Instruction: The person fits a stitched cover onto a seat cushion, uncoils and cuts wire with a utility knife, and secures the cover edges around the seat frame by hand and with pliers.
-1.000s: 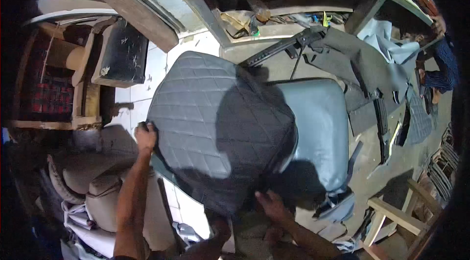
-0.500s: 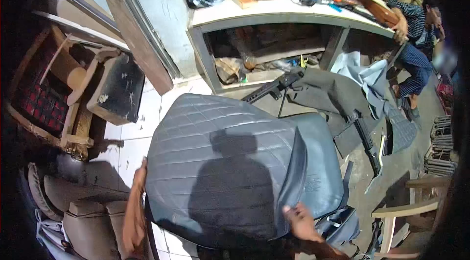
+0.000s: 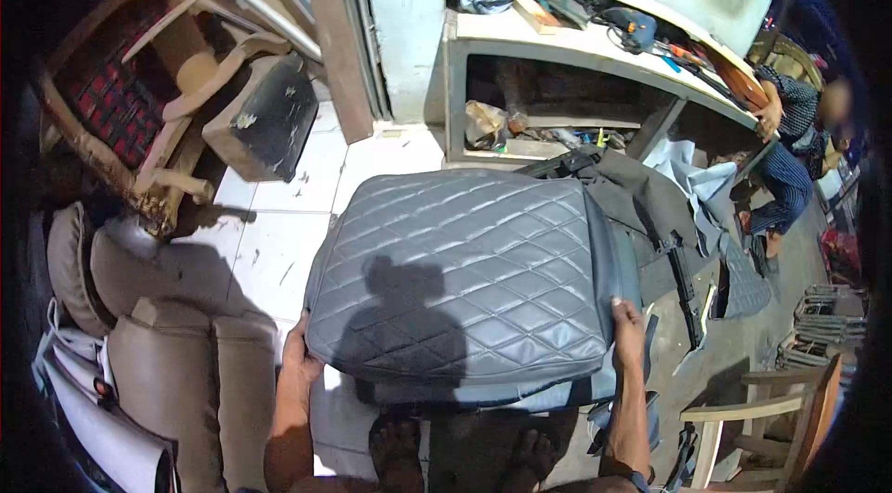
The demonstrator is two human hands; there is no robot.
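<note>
A grey quilted leather seat cushion (image 3: 492, 261) lies before me, its diamond stitching facing up and a shadow falling across it. My left hand (image 3: 299, 349) grips its near left corner, thumb showing and the other fingers partly hidden. At the right side, my right hand (image 3: 628, 321) is closed on the cushion's edge, thumb uppermost. Beneath it a smooth blue-grey padded piece (image 3: 624, 261) shows along the right and near sides. My bare feet are visible just below the cushion.
Brown padded cushions (image 3: 167, 391) stand at left, below a wooden chair frame (image 3: 167, 144). A workbench (image 3: 557, 42) with power tools runs along the back. A long black metal part (image 3: 685, 293) lies on the floor. Another person (image 3: 788, 158) sits at far right, near wooden frames (image 3: 753, 409).
The quilted piece now sits squarer, its loose right flap lying down along the side. My right hand has moved up onto the right edge; the left hand has closed on the corner. The view has shifted.
</note>
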